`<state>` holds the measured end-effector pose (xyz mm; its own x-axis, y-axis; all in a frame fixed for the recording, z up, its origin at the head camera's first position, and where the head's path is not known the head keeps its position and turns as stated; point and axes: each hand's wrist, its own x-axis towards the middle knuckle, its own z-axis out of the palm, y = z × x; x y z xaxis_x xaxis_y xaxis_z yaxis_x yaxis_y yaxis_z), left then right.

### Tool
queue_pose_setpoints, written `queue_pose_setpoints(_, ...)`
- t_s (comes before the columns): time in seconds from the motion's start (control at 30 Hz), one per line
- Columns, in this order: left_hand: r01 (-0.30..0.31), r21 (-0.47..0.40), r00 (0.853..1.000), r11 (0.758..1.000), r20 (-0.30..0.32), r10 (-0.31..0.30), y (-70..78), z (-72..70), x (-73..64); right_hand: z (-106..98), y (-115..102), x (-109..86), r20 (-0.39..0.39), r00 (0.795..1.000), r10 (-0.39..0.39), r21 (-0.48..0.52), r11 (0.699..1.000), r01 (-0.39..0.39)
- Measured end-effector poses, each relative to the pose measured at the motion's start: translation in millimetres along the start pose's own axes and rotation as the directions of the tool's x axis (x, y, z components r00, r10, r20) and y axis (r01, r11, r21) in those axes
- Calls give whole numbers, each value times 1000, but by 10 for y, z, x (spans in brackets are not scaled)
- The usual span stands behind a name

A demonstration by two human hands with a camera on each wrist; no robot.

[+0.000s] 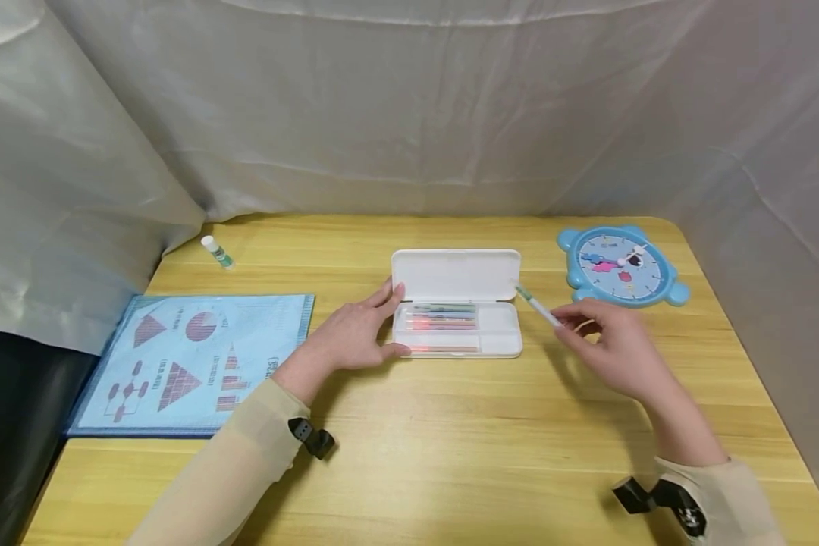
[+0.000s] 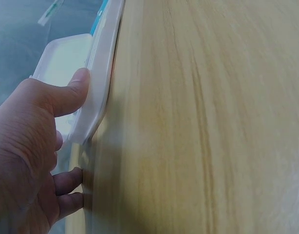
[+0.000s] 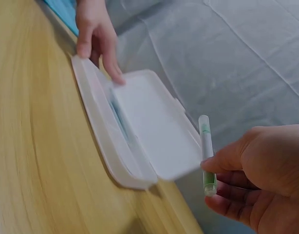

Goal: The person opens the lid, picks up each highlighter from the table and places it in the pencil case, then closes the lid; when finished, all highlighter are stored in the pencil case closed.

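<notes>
A white pencil case (image 1: 500, 345) lies on the table with its lid (image 1: 456, 274) raised at the back. Several thin coloured pens (image 1: 444, 317) lie side by side in its left part, one more along the front. My left hand (image 1: 355, 334) holds the case's left end, thumb on the near corner and fingers at the lid. Off the case's right side, my right hand (image 1: 610, 345) pinches a green-and-white marker (image 1: 538, 306) between thumb and fingers. In the right wrist view the marker (image 3: 206, 146) stands nearly upright, its clear end (image 3: 210, 190) downward.
A blue toy clock (image 1: 621, 265) lies at the back right. At the left are a light-blue folder (image 1: 198, 364) printed with charts and a glue stick (image 1: 216, 251) behind it. Grey cloth (image 1: 396, 114) hangs along the table's back and sides.
</notes>
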<state>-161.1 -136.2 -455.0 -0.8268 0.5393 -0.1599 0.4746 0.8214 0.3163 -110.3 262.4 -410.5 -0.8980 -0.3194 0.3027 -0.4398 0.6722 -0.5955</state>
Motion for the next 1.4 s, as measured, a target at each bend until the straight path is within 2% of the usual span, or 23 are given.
queue_pose_setpoints(0.27,3,4,1000,1000,4,-3,13,-5,2,236,-149,195,70,996,-50,56,997,46)
queue_pose_setpoints(0.53,13,4,1000,1000,1,-13,17,-11,1,472,-257,392,175,984,-35,108,994,17)
queue_pose_setpoints(0.8,12,3,1000,1000,-4,-12,12,-6,-2,718,-364,553,240,965,-106,82,993,88)
queue_pose_setpoints(1.1,7,-3,1000,1000,-8,-7,-9,-5,1,935,-491,693,336,937,-95,6,995,99)
queue_pose_setpoints(1.4,-2,1,1000,1000,-17,2,-20,8,17,1061,-484,696,339,929,-145,-5,988,156)
